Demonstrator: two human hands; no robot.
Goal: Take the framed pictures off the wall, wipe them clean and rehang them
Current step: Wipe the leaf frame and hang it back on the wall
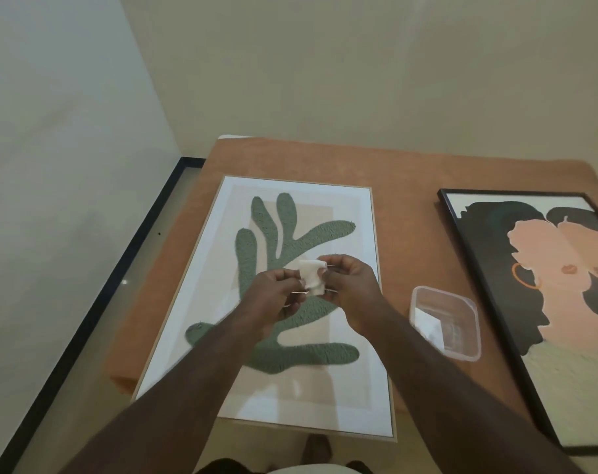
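A light-framed picture [222,336] with a green leaf shape lies flat on the orange-covered table [393,172]. Above its middle I hold a small white cloth [311,277] between both hands. My left hand [277,295] pinches its left edge and my right hand [349,285] grips its right side. To the right lies a black-framed picture [530,285] of a figure with dark hair, also flat on the table.
A clear plastic container [444,323] sits between the two pictures. The table stands against a cream wall [325,63]. A black skirting strip [120,261] runs along the floor at the left. The table's front edge is close to my body.
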